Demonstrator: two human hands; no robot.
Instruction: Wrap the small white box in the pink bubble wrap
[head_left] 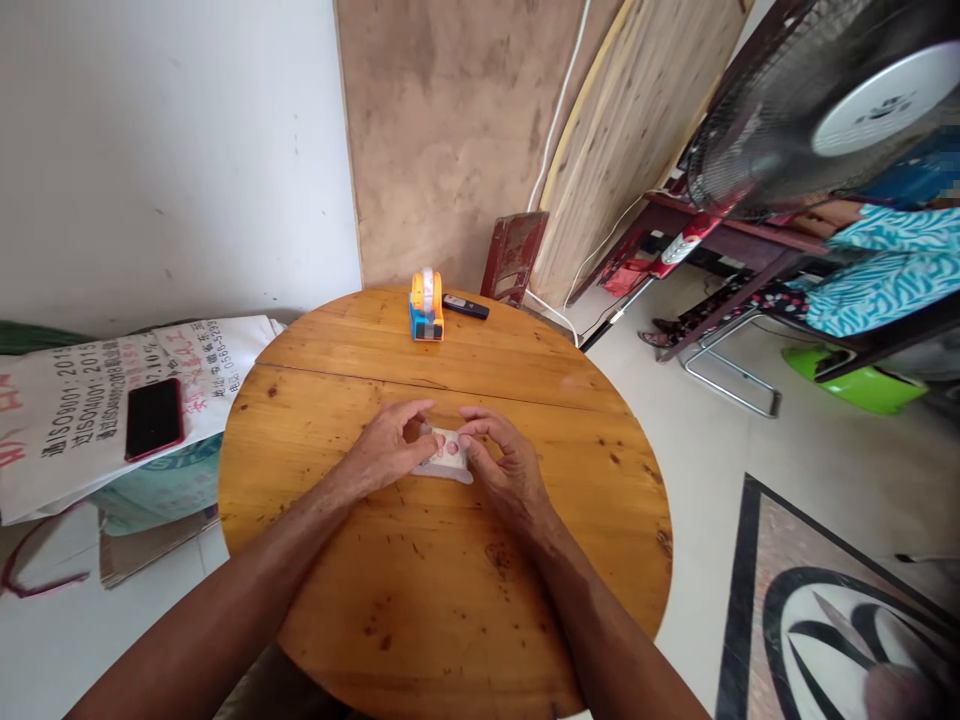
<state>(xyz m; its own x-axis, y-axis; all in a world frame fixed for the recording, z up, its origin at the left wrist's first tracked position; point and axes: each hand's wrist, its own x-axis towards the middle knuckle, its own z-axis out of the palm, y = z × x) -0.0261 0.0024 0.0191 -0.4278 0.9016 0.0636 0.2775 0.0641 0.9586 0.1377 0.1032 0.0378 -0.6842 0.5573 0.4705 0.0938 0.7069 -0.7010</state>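
Note:
A small whitish packet with reddish round marks (448, 461) lies on the round wooden table (420, 580), between my two hands. My left hand (386, 445) has its thumb on the packet's left side, with the index finger curved above it. At the packet's right edge, the thumb and fingertips of my right hand (506, 460) touch it, the index finger arched away. Both hands rest low over the tabletop.
An orange and blue tape dispenser (427, 310) and a black remote-like object (466, 306) stand near the table's far edge. A phone (154, 418) lies on white sacks (232, 350) at left. A fan (810, 120) and a seated person (885, 270) are at right.

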